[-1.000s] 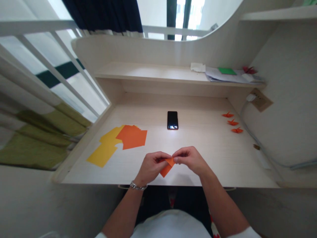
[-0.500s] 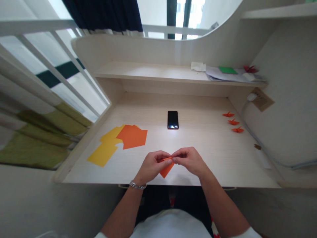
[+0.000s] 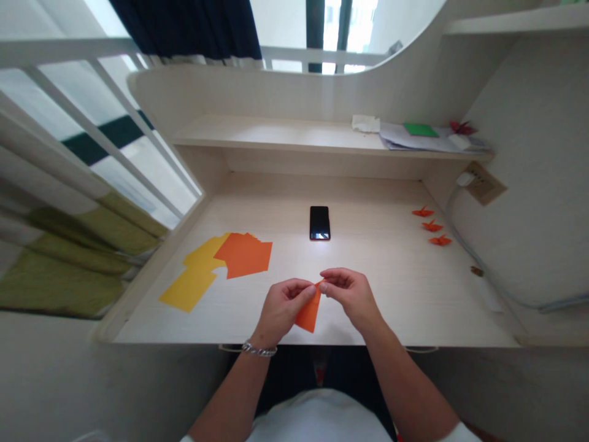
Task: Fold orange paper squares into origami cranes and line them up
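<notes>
A folded piece of orange origami paper (image 3: pixel 308 316) is held near the desk's front edge, its lower end hanging toward me. My left hand (image 3: pixel 284 307) pinches its upper part between thumb and fingers. At the paper's top corner, the thumb and index finger of my right hand (image 3: pixel 348 294) are closed around the tip. Part of the paper is hidden behind the left thumb and fingers. To the left lie loose orange sheets (image 3: pixel 248 255), overlapping yellow sheets (image 3: pixel 188 291) on the desk. Three small orange folded paper cranes (image 3: pixel 432 226) stand in a column at the right.
A black phone (image 3: pixel 319 223) lies mid-desk beyond my hands. Along the back runs a shelf (image 3: pixel 276 132) with papers, a green square (image 3: pixel 420 129) and a dark red folded paper (image 3: pixel 462 127). A cable (image 3: pixel 488 279) passes down the right side from a wall socket (image 3: pixel 485 183).
The orange paper has turned slightly, its lower end swinging to the right. My right fingers have lifted a little and loosened apart, with the paper's top tip now showing between the hands.
</notes>
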Motion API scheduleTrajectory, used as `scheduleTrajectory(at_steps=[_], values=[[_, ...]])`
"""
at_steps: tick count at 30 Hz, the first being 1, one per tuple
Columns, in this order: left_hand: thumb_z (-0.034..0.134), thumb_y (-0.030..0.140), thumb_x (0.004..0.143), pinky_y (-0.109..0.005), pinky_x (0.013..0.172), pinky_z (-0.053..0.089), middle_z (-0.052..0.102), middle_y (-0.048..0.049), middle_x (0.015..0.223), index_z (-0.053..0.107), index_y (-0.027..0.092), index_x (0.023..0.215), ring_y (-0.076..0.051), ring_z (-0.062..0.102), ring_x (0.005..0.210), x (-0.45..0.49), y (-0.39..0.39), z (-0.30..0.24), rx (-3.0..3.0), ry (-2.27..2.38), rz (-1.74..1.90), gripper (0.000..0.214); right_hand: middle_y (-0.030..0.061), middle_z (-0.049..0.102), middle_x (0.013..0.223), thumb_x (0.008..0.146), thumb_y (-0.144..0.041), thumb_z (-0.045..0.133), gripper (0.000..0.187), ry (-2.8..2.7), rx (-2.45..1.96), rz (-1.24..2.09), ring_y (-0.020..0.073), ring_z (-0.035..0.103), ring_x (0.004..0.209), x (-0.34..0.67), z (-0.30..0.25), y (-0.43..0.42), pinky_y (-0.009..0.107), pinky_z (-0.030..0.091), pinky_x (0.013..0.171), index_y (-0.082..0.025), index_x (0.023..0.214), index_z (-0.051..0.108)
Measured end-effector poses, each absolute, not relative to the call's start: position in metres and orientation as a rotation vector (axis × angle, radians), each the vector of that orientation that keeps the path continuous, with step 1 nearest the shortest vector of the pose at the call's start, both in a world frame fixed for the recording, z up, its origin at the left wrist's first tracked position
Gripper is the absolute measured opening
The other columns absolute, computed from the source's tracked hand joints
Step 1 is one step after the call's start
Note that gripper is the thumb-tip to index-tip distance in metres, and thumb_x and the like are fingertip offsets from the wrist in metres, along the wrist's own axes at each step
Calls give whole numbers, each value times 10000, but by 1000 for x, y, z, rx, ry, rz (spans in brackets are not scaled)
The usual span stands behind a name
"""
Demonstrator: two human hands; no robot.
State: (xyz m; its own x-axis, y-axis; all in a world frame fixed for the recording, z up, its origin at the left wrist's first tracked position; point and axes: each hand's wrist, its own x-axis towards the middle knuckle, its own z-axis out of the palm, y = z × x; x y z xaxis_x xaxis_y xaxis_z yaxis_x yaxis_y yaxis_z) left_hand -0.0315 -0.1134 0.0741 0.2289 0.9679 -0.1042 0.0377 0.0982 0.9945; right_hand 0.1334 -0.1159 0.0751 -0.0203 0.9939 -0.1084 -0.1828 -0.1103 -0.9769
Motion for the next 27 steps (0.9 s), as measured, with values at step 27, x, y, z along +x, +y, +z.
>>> scheduleTrajectory(at_steps=[27], values=[[700, 339, 730, -277, 670, 508, 734, -65, 783, 735, 144, 820, -184, 650, 688, -26, -115, 87, 1202, 998, 898, 218, 19, 645, 562, 665, -287, 738, 137, -1174, -1224, 1365, 125, 554, 528, 140, 89, -117, 250, 442, 516, -152, 683, 724]])
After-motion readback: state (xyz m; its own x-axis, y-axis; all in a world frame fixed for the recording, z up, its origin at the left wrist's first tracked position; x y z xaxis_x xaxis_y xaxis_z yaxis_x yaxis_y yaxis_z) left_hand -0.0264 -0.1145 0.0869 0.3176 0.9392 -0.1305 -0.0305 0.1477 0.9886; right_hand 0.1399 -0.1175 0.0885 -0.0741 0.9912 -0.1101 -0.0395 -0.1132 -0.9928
